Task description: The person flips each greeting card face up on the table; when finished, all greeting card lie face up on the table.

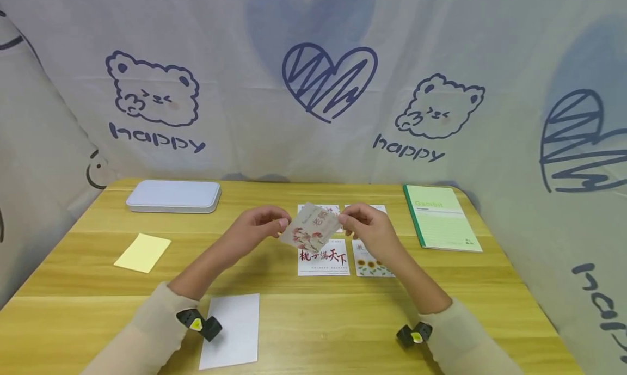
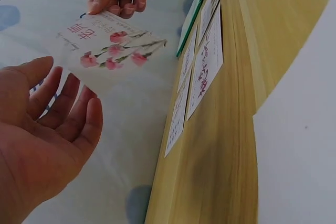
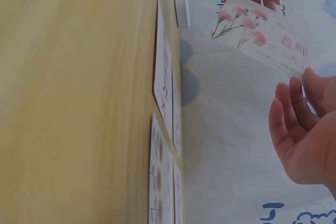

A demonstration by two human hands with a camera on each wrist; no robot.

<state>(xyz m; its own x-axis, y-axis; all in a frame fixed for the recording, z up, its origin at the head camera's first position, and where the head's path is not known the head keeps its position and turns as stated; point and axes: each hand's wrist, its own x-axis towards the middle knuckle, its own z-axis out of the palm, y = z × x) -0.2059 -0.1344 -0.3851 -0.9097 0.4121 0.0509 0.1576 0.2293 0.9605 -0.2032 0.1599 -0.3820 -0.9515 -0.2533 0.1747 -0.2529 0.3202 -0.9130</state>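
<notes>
Both hands hold a pale card (image 1: 313, 227) raised above the table. It bears pink carnations and red Chinese lettering, and it is tilted. My right hand (image 1: 370, 231) pinches one edge between thumb and fingers; the same grip shows in the right wrist view, where the right hand (image 3: 307, 129) is at the lower right. On the opposite edge are the thumb and fingertips of my left hand (image 1: 254, 228), also seen at lower left in the left wrist view. Below and behind lie several printed cards, among them a red-lettered card (image 1: 323, 258) and a sunflower card (image 1: 370, 263).
A white case (image 1: 173, 195) lies at the back left, with a yellow sticky-note pad (image 1: 143, 252) in front of it. Near my left forearm is a white sheet (image 1: 232, 331). A green notebook (image 1: 443, 217) lies at the back right. Printed cloth hangs behind the table.
</notes>
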